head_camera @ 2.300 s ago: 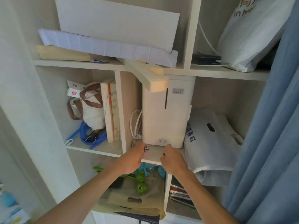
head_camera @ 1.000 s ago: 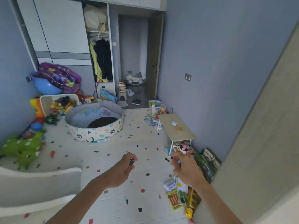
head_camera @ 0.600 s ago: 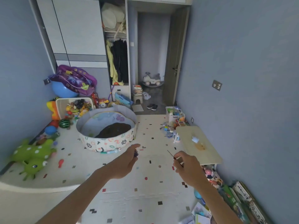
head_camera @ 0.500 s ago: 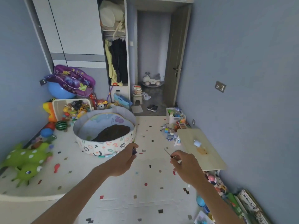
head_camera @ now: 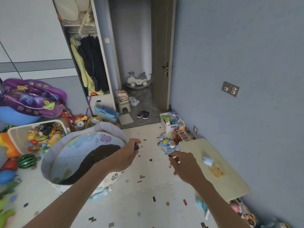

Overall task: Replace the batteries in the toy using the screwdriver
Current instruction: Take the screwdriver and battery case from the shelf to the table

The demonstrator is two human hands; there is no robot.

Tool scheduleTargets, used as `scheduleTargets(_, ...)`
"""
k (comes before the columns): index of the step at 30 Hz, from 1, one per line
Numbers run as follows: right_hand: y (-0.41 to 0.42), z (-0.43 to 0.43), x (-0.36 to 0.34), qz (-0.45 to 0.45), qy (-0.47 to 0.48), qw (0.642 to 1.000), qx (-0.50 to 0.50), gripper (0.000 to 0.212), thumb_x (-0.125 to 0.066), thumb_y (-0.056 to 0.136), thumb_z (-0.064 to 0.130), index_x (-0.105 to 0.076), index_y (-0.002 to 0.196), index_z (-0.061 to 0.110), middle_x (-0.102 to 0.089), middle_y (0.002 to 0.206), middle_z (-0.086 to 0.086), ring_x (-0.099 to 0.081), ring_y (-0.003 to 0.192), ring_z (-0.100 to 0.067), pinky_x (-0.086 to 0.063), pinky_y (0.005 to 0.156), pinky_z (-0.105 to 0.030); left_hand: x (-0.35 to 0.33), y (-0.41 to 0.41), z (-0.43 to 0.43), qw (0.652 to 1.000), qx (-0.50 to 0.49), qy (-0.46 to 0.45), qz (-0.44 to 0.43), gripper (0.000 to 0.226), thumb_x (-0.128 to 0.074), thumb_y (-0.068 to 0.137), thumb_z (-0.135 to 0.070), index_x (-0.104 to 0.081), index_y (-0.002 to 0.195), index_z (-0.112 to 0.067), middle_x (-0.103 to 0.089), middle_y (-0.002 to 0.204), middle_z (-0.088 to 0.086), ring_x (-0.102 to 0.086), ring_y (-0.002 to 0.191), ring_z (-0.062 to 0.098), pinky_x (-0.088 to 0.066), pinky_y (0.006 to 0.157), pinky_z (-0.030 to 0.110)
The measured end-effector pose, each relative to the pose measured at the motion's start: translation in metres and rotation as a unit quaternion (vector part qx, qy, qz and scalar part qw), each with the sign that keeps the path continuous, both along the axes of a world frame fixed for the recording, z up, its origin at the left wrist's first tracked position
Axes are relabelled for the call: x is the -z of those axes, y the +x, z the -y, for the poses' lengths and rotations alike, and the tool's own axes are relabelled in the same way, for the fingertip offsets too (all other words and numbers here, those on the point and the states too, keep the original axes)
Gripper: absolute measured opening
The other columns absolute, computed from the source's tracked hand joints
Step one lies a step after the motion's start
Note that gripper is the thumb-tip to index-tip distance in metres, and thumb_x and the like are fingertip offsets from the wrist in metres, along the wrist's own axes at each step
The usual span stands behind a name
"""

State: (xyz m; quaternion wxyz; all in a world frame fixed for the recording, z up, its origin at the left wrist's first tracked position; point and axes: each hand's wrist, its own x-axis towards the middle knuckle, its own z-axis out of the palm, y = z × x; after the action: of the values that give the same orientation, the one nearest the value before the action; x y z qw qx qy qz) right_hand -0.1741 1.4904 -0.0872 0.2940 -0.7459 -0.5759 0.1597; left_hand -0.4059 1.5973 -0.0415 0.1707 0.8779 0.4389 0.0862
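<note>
Closer now than half a second ago, the person has moved toward the low counter [head_camera: 230,183], and both hands are still carried out in front. At far left a white bin [head_camera: 12,134] stands heaped with playthings, and beside it is a round fabric playpen [head_camera: 47,162] with a dark patch inside. Above the playpen's near edge the left hand [head_camera: 122,157] pinches a small dark blue item between thumb and fingers, probably the batteries [head_camera: 136,146], though it is too small to be sure; it is held high and clear, likely so nothing drops on the way. To its right, apart from it, the right hand [head_camera: 185,165] curls round the handle of the screwdriver [head_camera: 165,152], the thin shaft pointing up and away from the body, a safe way to carry it. Farthest right, a small pale blue toy [head_camera: 207,160] lies on the counter beside a yellowish stain, untouched. It seems to be the thing to open, so this looks like the carrying stage.
</note>
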Motion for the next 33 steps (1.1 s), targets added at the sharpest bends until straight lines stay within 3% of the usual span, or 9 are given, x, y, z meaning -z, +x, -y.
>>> scheduleTargets(3, 0.043, -0.063, 0.009, -0.001, 0.0, 0.999, 0.042, 0.013, -0.056, 0.096, 0.033, -0.068, 0.098, 0.028, -0.077, 0.075, 0.005, -0.065, 0.04, -0.005, -0.056, 0.06, -0.02, 0.01, 0.054, -0.084, 0.998, 0.045, -0.027, -0.016, 0.032, -0.039, 0.116, -0.027, -0.033, 0.148, -0.027, -0.057, 0.12, -0.003, -0.058, 0.083, 0.007, -0.05, 0.067, 0.0)
scheduleTargets(6, 0.095, -0.119, 0.019, 0.025, 0.013, 0.997, 0.077, 0.015, -0.055, 0.095, 0.033, -0.068, 0.101, 0.029, -0.077, 0.07, 0.006, -0.067, 0.051, -0.007, -0.056, 0.07, -0.026, 0.023, 0.118, -0.163, 0.995, 0.084, -0.055, -0.003, 0.035, -0.042, 0.115, -0.025, -0.032, 0.148, -0.022, -0.066, 0.119, 0.01, -0.067, 0.093, 0.023, -0.06, 0.087, 0.034)
scheduleTargets(12, 0.204, -0.189, 0.033, 0.011, -0.012, 0.985, 0.172, 0.02, -0.052, 0.094, 0.033, -0.069, 0.104, 0.027, -0.078, 0.082, 0.002, -0.072, 0.071, -0.025, -0.06, 0.07, -0.039, 0.024, 0.263, -0.265, 0.98, 0.193, -0.042, -0.001, 0.028, -0.044, 0.114, -0.019, -0.04, 0.142, -0.016, -0.056, 0.079, -0.003, -0.052, 0.064, 0.008, -0.044, 0.057, 0.018)
scheduleTargets(15, 0.252, -0.199, 0.045, -0.013, -0.029, 0.971, 0.238, 0.022, -0.046, 0.09, 0.031, -0.067, 0.099, 0.031, -0.076, 0.07, -0.001, -0.072, 0.06, -0.021, -0.06, 0.062, -0.037, 0.03, 0.335, -0.294, 0.963, 0.267, -0.046, -0.004, 0.022, -0.044, 0.114, -0.013, -0.044, 0.136, -0.008, -0.046, 0.071, -0.009, -0.048, 0.056, 0.004, -0.044, 0.055, 0.01)
scheduleTargets(21, 0.323, -0.205, 0.077, -0.023, -0.062, 0.92, 0.386, 0.018, -0.048, 0.088, 0.028, -0.066, 0.092, 0.031, -0.075, 0.066, 0.005, -0.068, 0.052, -0.016, -0.057, 0.05, -0.029, 0.086, 0.482, -0.337, 0.896, 0.439, -0.063, -0.022, 0.033, -0.043, 0.114, -0.016, -0.036, 0.146, -0.013, -0.053, 0.101, -0.002, -0.051, 0.081, 0.006, -0.037, 0.07, 0.017)
scheduleTargets(24, 0.354, -0.215, 0.111, -0.027, -0.087, 0.881, 0.463, 0.019, -0.048, 0.087, 0.034, -0.065, 0.094, 0.033, -0.073, 0.072, 0.006, -0.069, 0.053, -0.014, -0.06, 0.054, -0.036, 0.127, 0.551, -0.359, 0.85, 0.521, -0.059, -0.049, 0.033, -0.042, 0.114, -0.016, -0.035, 0.146, -0.017, -0.051, 0.119, 0.005, -0.053, 0.09, 0.006, -0.04, 0.077, 0.012)
scheduleTargets(26, 0.371, -0.225, 0.138, -0.036, -0.096, 0.86, 0.501, 0.02, -0.048, 0.087, 0.034, -0.065, 0.096, 0.032, -0.073, 0.074, 0.004, -0.069, 0.057, -0.016, -0.06, 0.058, -0.038, 0.16, 0.594, -0.373, 0.824, 0.557, -0.073, -0.068, 0.034, -0.042, 0.113, -0.018, -0.035, 0.146, -0.02, -0.051, 0.127, 0.008, -0.058, 0.104, 0.016, -0.046, 0.089, 0.024)
scheduleTargets(30, 0.392, -0.244, 0.192, -0.048, -0.113, 0.815, 0.567, 0.02, -0.05, 0.089, 0.033, -0.067, 0.098, 0.029, -0.075, 0.076, 0.005, -0.069, 0.059, -0.014, -0.06, 0.059, -0.036, 0.229, 0.654, -0.391, 0.772, 0.622, -0.083, -0.105, 0.034, -0.042, 0.114, -0.015, -0.035, 0.148, -0.018, -0.047, 0.127, 0.002, -0.055, 0.1, 0.001, -0.041, 0.08, 0.017)
scheduleTargets(33, 0.404, -0.255, 0.241, -0.052, -0.135, 0.798, 0.585, 0.02, -0.052, 0.089, 0.034, -0.068, 0.099, 0.028, -0.076, 0.075, 0.005, -0.069, 0.059, -0.015, -0.06, 0.056, -0.035, 0.29, 0.683, -0.398, 0.748, 0.644, -0.091, -0.132, 0.037, -0.044, 0.113, -0.017, -0.035, 0.149, -0.018, -0.05, 0.139, 0.007, -0.056, 0.118, 0.019, -0.046, 0.095, 0.027)
